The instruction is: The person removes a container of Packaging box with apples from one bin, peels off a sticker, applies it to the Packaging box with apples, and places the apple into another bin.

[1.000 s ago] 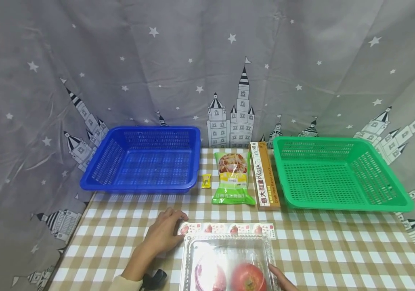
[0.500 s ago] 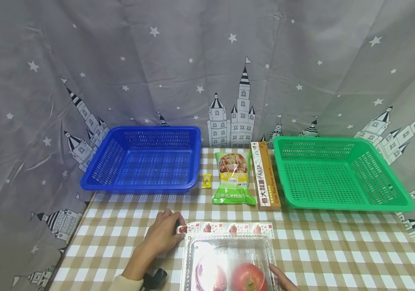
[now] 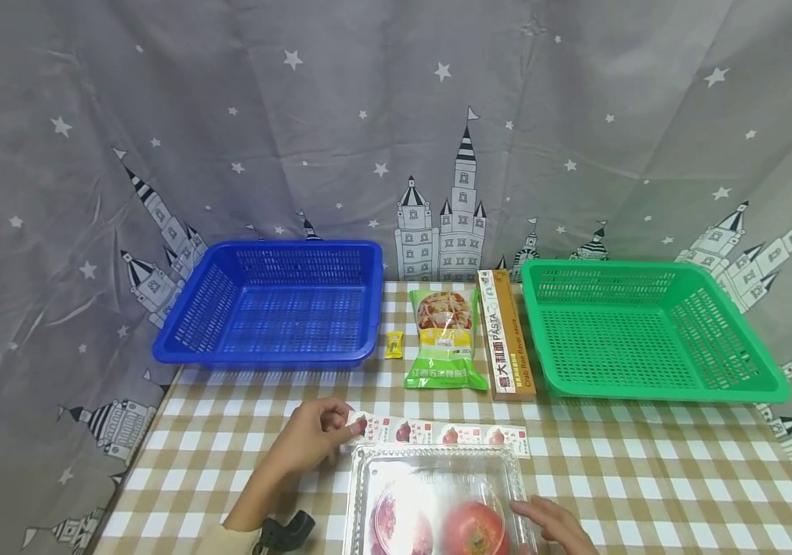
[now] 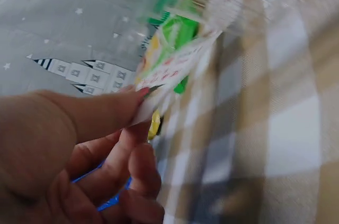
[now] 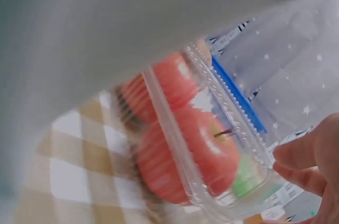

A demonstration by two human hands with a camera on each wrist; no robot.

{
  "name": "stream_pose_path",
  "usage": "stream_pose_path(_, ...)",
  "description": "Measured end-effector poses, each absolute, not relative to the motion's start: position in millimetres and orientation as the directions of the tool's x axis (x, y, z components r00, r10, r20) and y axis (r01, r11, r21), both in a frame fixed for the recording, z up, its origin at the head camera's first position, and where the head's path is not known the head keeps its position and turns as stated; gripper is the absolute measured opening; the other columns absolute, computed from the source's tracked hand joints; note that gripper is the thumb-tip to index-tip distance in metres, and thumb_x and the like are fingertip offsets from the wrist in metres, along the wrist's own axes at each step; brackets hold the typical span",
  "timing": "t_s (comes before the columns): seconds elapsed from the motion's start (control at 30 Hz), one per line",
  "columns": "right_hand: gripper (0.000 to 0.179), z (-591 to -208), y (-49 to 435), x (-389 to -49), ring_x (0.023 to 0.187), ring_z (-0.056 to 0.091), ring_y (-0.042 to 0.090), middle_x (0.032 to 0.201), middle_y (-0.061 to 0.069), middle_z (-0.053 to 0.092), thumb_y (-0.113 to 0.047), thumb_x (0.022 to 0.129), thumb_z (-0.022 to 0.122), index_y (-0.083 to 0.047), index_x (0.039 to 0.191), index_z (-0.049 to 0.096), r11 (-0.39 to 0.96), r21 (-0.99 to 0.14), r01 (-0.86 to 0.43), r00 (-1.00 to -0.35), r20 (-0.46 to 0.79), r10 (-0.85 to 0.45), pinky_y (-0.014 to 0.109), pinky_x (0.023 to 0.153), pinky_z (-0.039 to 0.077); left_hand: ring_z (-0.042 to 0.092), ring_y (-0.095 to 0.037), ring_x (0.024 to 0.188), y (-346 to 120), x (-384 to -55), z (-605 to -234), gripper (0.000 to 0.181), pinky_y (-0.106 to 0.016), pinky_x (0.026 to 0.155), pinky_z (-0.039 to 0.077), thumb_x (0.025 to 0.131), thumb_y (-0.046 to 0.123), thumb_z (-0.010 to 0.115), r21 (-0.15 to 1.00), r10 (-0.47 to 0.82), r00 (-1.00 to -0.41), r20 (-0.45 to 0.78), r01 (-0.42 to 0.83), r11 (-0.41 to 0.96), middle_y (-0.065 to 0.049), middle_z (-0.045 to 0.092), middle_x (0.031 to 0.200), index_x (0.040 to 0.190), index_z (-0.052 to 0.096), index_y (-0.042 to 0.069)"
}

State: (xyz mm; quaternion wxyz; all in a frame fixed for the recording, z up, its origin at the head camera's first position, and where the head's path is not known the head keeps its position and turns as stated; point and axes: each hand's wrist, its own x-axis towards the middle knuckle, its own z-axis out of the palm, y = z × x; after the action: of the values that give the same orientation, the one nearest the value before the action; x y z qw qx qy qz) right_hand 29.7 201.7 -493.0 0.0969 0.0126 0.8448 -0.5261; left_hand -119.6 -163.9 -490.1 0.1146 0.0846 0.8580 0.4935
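My left hand pinches the left end of a label strip between thumb and finger. Several printed fruit labels run along it, and in the left wrist view the strip rises slanting off the cloth. In front of it, a clear plastic box with a ridged rim holds red apples; two show in the right wrist view, one with its stem. My right hand is at the box's right side, fingers loosely extended by the rim; whether they touch it is hard to tell.
A blue basket stands back left and a green basket back right. Between them lie a small yellow packet, a green-and-yellow food bag and a pasta box. A checked cloth covers the table.
My left hand has turned and taken up the strip's left end, which now lifts and slants. The right hand has loosened from the box's side, with more fingers showing. The box stays put.
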Motion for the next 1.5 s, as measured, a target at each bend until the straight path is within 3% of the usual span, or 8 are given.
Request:
stream_pose_path(0.07, 0.025, -483, 194, 28, 0.121, 0.048, 0.038, 0.135, 0.019, 0.05, -0.029, 0.088, 0.075, -0.028, 0.113, 0.072, 0.537, -0.812, 0.229, -0.972, -0.224, 0.076, 0.038, 0.076, 0.054, 0.047, -0.009, 0.052, -161, -120, -486, 0.02, -0.023, 0.046, 0.04, 0.086, 0.022, 0.077, 0.888, 0.202, -0.969, -0.142, -0.034, 0.458, -0.006, 0.061, 0.067, 0.087, 0.069, 0.003)
stream_pose_path(0.17, 0.023, -472, 190, 22, 0.118, 0.044, 0.046, 0.134, 0.021, 0.049, -0.02, 0.088, 0.073, -0.019, 0.111, 0.073, 0.607, -0.778, 0.16, -0.987, -0.117, 0.111, 0.04, 0.068, 0.054, 0.047, -0.011, 0.053, -158, -120, -480, 0.014, -0.021, 0.045, 0.038, 0.089, 0.016, 0.073, 0.912, 0.145, -0.974, -0.175, -0.105, 0.397, -0.01, 0.062, 0.066, 0.086, 0.072, 0.002)
stream_pose_path(0.37, 0.031, -456, 186, 6, 0.104, 0.048, 0.028, 0.126, 0.015, 0.056, -0.007, 0.081, 0.077, -0.018, 0.11, 0.072, 0.719, -0.672, -0.177, -0.96, 0.278, 0.023, 0.041, 0.074, 0.043, 0.055, -0.012, 0.06, -158, -120, -470, 0.02, -0.02, 0.052, 0.045, 0.095, 0.007, 0.062, 0.955, 0.16, -0.962, -0.224, -0.184, 0.233, -0.006, 0.065, 0.073, 0.103, 0.068, -0.011)
stream_pose_path(0.47, 0.039, -444, 183, -4, 0.105, 0.045, 0.022, 0.127, 0.011, 0.056, -0.004, 0.079, 0.079, -0.022, 0.113, 0.07, 0.719, -0.626, -0.303, -0.926, 0.372, -0.066, 0.044, 0.078, 0.036, 0.057, -0.01, 0.061, -159, -119, -465, 0.022, -0.021, 0.057, 0.048, 0.095, 0.006, 0.061, 0.964, 0.196, -0.954, -0.228, -0.194, 0.181, -0.004, 0.067, 0.082, 0.107, 0.066, -0.012)
stream_pose_path(0.7, 0.037, -407, 167, -31, 0.122, 0.04, 0.025, 0.135, -0.001, 0.051, -0.013, 0.088, 0.073, -0.033, 0.118, 0.065, 0.659, -0.613, -0.436, -0.897, 0.357, -0.261, 0.055, 0.089, 0.038, 0.061, -0.013, 0.063, -153, -116, -452, 0.024, -0.022, 0.058, 0.048, 0.089, 0.002, 0.063, 0.977, 0.255, -0.944, -0.209, -0.188, 0.104, -0.007, 0.068, 0.084, 0.107, 0.065, -0.014)
stream_pose_path(1.1, 0.023, -390, 119, -84, 0.118, 0.052, 0.017, 0.122, -0.005, 0.062, -0.022, 0.097, 0.062, -0.018, 0.12, 0.067, 0.563, -0.592, -0.577, -0.809, 0.322, -0.491, 0.045, 0.099, 0.042, 0.065, -0.013, 0.061, -134, -111, -440, 0.024, -0.021, 0.056, 0.052, 0.088, -0.001, 0.064, 0.989, 0.292, -0.946, -0.142, -0.146, 0.009, -0.015, 0.072, 0.087, 0.107, 0.059, -0.016)
stream_pose_path(1.33, 0.028, -395, 100, -94, 0.092, 0.062, 0.014, 0.109, -0.004, 0.067, -0.021, 0.093, 0.069, -0.013, 0.119, 0.068, 0.551, -0.623, -0.555, -0.819, 0.293, -0.493, 0.027, 0.072, 0.051, 0.066, -0.014, 0.065, -123, -104, -433, 0.024, -0.021, 0.059, 0.052, 0.09, -0.001, 0.063, 0.993, 0.332, -0.939, -0.089, -0.111, -0.05, -0.012, 0.071, 0.086, 0.108, 0.057, -0.016)
stream_pose_path(1.5, 0.025, -398, 92, -96, 0.082, 0.064, 0.014, 0.103, 0.001, 0.071, -0.016, 0.089, 0.072, -0.008, 0.112, 0.071, 0.541, -0.634, -0.553, -0.822, 0.309, -0.478, 0.025, 0.065, 0.053, 0.066, -0.014, 0.072, -116, -100, -432, 0.024, -0.023, 0.062, 0.053, 0.092, 0.001, 0.063, 0.995, 0.337, -0.941, -0.044, -0.072, -0.071, -0.01, 0.069, 0.088, 0.107, 0.057, -0.017)
